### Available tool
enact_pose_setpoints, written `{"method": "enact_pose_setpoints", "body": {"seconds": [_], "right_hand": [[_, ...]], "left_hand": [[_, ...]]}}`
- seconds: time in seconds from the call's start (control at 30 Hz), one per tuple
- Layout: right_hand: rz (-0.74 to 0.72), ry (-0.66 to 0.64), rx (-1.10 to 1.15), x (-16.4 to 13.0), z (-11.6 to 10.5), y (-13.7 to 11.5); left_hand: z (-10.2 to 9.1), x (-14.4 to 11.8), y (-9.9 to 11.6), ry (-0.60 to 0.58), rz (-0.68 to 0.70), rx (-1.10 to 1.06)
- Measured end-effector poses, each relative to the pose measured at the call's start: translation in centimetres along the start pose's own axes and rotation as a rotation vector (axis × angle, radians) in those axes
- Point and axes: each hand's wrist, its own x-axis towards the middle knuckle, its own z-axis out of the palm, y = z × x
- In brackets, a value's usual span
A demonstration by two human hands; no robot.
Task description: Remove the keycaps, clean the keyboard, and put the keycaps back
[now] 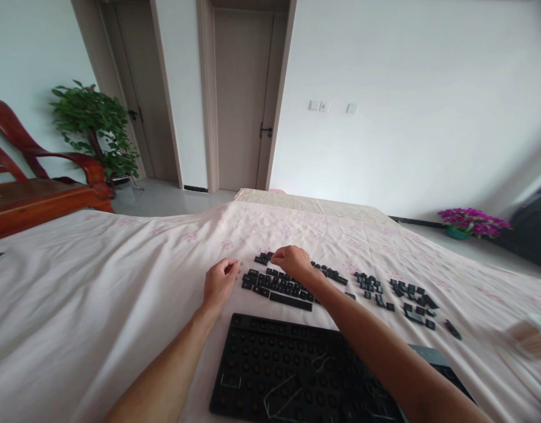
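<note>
As the right hand (292,260) hangs over loose black keycaps (281,286) on the cloth (160,270), maybe sorting them, the left hand (221,278) curls beside them; I can't tell if either hand's fingers grip one; the next move seems to need a light pinch.

Keycaps (284,287) and keyboard (281,361) on pinkish cloth (164,282)

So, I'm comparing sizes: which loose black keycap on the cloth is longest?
The straight, bar-shaped black keycap, lying flat just beyond the black rectangular keyboard base; the other loose black keycaps are far shorter.
</note>
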Motion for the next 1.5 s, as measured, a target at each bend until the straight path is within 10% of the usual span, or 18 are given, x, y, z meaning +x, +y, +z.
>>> {"method": "enact_pose_setpoints", "body": {"seconds": [1.5], "right_hand": [[-0.072, 0.005, 0.006, -3.0, -0.1, 2.8]], "left_hand": [[-0.1, -0.1, 0.3, 0.01, -0.012, 0.001]]}}
